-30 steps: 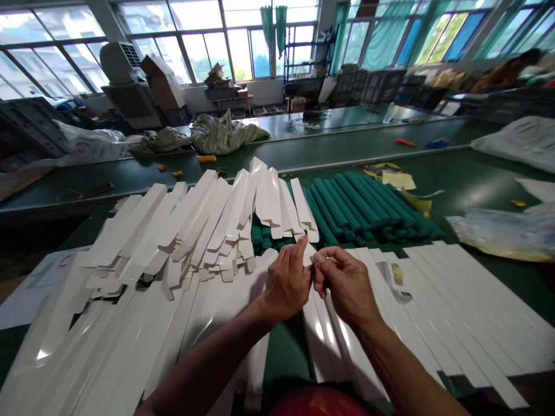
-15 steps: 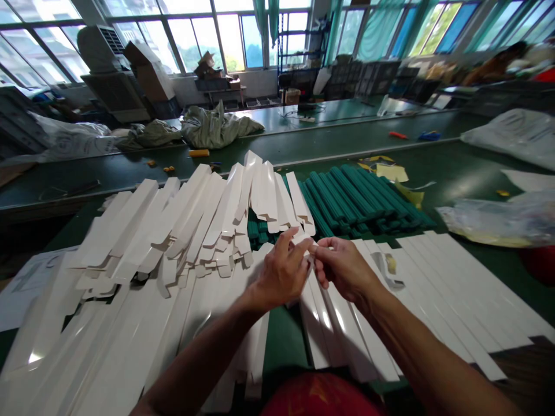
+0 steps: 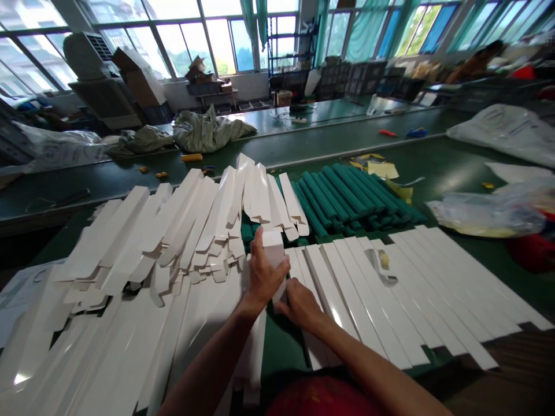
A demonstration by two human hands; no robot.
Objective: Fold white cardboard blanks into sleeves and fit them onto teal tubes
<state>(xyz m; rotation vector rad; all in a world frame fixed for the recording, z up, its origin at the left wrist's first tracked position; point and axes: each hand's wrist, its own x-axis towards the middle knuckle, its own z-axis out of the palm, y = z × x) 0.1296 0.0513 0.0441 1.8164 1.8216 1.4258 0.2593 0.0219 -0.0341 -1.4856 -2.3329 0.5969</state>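
A narrow white carton stands out in front of me, its closed end facing up and away. My left hand is wrapped round its upper part, with fingers on the left side and thumb across the right. Lower down, my right hand has its fingers curled in against the same carton's right side; its fingertips are partly hidden. Just beyond lie white cartons with open flaps. Dark green ribbed rods are stacked behind and to the right.
A heap of open white cartons covers the left side. Closed white cartons lie in rows on the right, with a tape dispenser on top. Farther back are a crumpled sack, plastic bags and a red-handled tool.
Both hands have moved left and a little lower from the carton's end. The left hand now grasps its upper part, the right its lower side. The view has shifted slightly.
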